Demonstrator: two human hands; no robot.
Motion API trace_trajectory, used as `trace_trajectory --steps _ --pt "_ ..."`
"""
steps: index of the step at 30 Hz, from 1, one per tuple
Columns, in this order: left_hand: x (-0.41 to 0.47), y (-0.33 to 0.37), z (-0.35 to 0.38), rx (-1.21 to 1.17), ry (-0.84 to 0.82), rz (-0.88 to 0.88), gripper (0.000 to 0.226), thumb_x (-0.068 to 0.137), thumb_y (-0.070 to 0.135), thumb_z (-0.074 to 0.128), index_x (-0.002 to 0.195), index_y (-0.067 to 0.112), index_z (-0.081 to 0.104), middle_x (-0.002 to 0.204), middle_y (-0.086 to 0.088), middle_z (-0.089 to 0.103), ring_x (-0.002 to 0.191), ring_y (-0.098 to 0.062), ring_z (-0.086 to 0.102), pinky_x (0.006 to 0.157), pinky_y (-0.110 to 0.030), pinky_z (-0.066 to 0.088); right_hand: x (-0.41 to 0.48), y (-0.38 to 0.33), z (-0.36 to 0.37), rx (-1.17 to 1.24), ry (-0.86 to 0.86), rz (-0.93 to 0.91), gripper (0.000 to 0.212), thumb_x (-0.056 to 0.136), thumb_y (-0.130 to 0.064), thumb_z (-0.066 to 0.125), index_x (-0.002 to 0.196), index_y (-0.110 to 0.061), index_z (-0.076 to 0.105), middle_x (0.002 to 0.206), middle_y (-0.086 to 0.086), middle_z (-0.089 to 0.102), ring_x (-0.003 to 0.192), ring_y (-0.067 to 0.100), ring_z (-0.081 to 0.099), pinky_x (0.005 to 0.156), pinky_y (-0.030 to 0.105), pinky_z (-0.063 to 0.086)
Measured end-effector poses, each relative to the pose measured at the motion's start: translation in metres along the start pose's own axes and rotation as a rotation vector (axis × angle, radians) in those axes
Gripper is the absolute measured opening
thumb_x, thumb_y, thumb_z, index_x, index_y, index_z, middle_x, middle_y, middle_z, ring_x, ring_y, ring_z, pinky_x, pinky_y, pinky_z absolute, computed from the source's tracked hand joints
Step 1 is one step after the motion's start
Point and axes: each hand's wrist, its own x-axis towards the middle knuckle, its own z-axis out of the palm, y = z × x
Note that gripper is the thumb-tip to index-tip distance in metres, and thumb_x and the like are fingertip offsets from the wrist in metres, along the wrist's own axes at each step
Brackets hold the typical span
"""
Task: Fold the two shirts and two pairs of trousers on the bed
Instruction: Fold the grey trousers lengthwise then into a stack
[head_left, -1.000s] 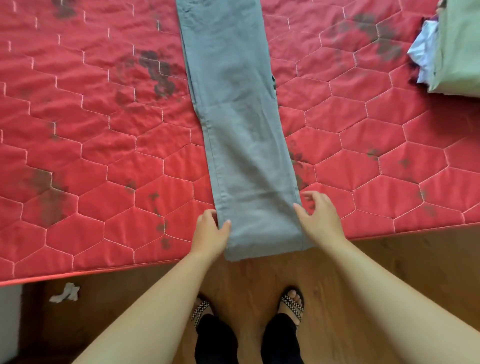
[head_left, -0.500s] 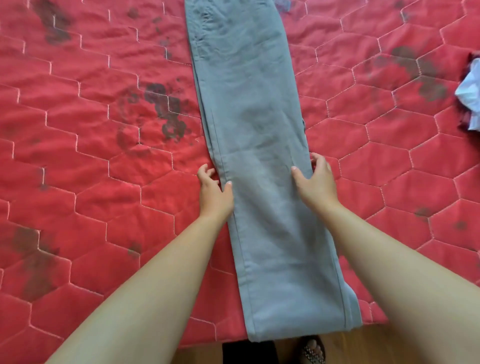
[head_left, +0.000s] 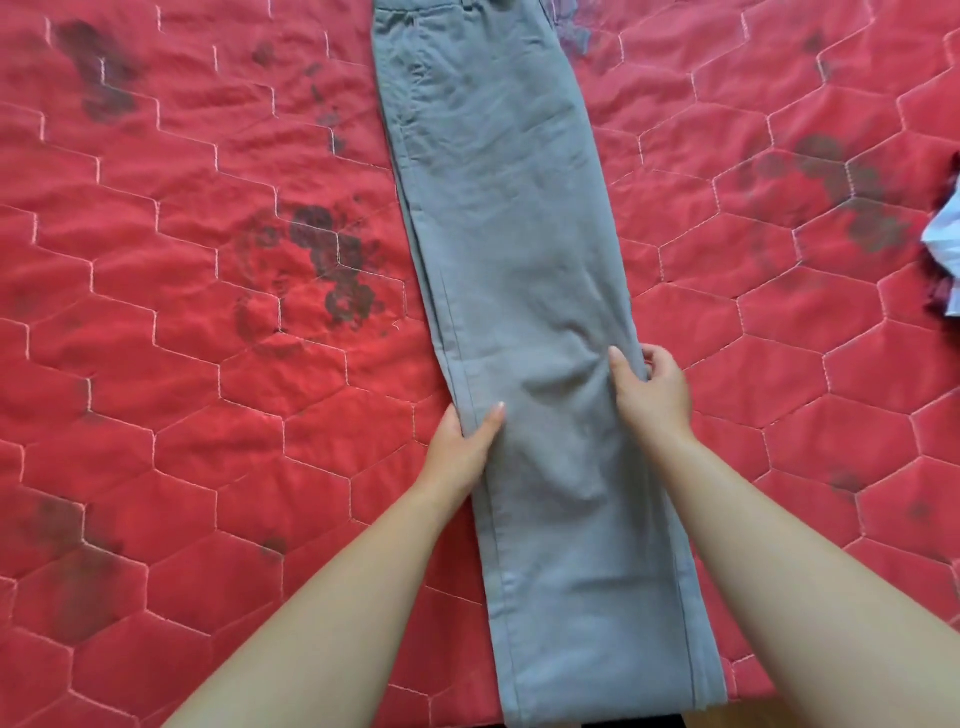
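Trousers: grey trousers (head_left: 509, 260) are lying flat and long down the middle of the bed (head_left: 208, 415). The legs are sitting one on top of the other, the waist is pointing away, and the cuffs are reaching the near edge.
Left hand: the left hand (head_left: 460, 441) is pinching the left side of the legs, thumb on top.
Right hand: the right hand (head_left: 652, 389) is pinching the right side a bit farther up, fingers curling at the edge.
Why: I am guessing both sides are being held so the legs are staying lined up for a fold.
Other cloth: white and dark cloth (head_left: 943, 244) is peeking in at the right, well apart.
Writing: nothing is showing that I can read; dark marks (head_left: 332, 270) are only spotting the red cover.
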Motion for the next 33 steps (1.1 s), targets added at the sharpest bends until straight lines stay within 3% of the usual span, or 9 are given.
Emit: trace_trajectory --steps 3,8,12,16,19,22,27,29,33 --pt "-0.014 -0.015 0.001 0.138 0.033 0.004 0.019 0.088 0.022 0.063 0.106 0.019 0.063 0.102 0.007 0.067 0.087 -0.002 0.062 0.07 -0.004 0.046 -0.007 0.019 -0.015 -0.116 -0.294 0.065 0.016 0.083 -0.032 0.067 0.091 -0.018 0.064 0.085 -0.004 0.066 0.076 0.009 0.06 0.063 0.022 0.042" --pt "-0.03 -0.02 0.008 0.173 0.24 0.049 0.015 0.089 0.031 0.061 0.094 0.019 0.067 0.088 0.011 0.067 0.077 0.008 0.058 0.061 -0.002 0.042 -0.019 0.027 -0.041 -0.15 -0.211 -0.154 0.012 0.081 -0.032 0.068 0.081 -0.024 0.059 0.072 -0.021 0.057 0.066 -0.007 0.053 0.053 0.005 0.038" --pt "-0.054 -0.037 0.015 0.189 0.248 -0.08 0.017 0.084 0.031 0.067 0.094 0.021 0.059 0.091 0.008 0.066 0.086 -0.01 0.063 0.073 -0.023 0.047 -0.047 0.051 -0.051 -0.21 -0.334 -0.028 0.03 0.08 -0.037 0.069 0.1 -0.02 0.054 0.089 -0.012 0.06 0.082 0.01 0.057 0.066 0.022 0.04" --pt "-0.089 -0.069 0.017 0.346 0.263 -0.13 0.037 0.08 0.026 0.071 0.105 0.018 0.044 0.096 0.004 0.062 0.091 -0.018 0.061 0.078 -0.032 0.047 -0.079 0.081 -0.071 -0.299 -0.377 -0.086 0.05 0.075 -0.028 0.071 0.118 -0.02 0.046 0.102 -0.011 0.058 0.093 0.011 0.057 0.074 0.024 0.042" --pt "-0.11 -0.085 0.023 0.425 0.249 -0.092 0.04 0.082 0.022 0.067 0.113 0.018 0.042 0.1 0.008 0.057 0.096 -0.019 0.059 0.076 -0.028 0.042 -0.1 0.101 -0.083 -0.393 -0.362 -0.08 0.059 0.073 -0.03 0.071 0.124 -0.019 0.043 0.112 -0.004 0.06 0.107 0.019 0.054 0.089 0.039 0.046" --pt "-0.127 -0.099 0.027 0.485 0.23 -0.088 0.032 0.084 0.025 0.065 0.104 0.021 0.041 0.099 0.008 0.057 0.097 -0.02 0.059 0.072 -0.026 0.039 -0.117 0.119 -0.093 -0.487 -0.362 -0.044 0.053 0.073 -0.031 0.07 0.118 -0.019 0.043 0.104 -0.003 0.062 0.104 0.024 0.055 0.088 0.045 0.046" --pt "-0.153 -0.085 0.037 0.311 0.421 0.211 0.048 0.085 0.014 0.064 0.11 0.032 0.027 0.097 0.009 0.061 0.082 0.009 0.057 0.063 -0.005 0.035 -0.138 0.11 -0.107 -0.186 -0.173 -0.189 0.042 0.077 -0.018 0.07 0.106 -0.031 0.043 0.089 -0.018 0.058 0.084 0.002 0.059 0.067 0.016 0.041" --pt "-0.158 -0.062 0.036 0.198 0.472 0.293 0.053 0.085 0.014 0.064 0.115 0.04 0.028 0.103 0.013 0.061 0.088 0.008 0.058 0.068 0.003 0.035 -0.14 0.087 -0.112 -0.029 -0.101 -0.281 0.045 0.077 -0.014 0.07 0.108 -0.034 0.044 0.093 -0.021 0.056 0.084 -0.007 0.055 0.067 0.005 0.039" --pt "-0.133 0.01 0.025 0.197 0.486 0.392 0.049 0.084 0.018 0.066 0.123 0.032 0.039 0.101 0.021 0.052 0.085 0.018 0.05 0.069 0.004 0.032 -0.109 0.015 -0.112 0.096 -0.087 -0.39 0.045 0.079 -0.008 0.068 0.111 -0.031 0.047 0.095 -0.021 0.053 0.08 -0.005 0.054 0.068 0.005 0.04"
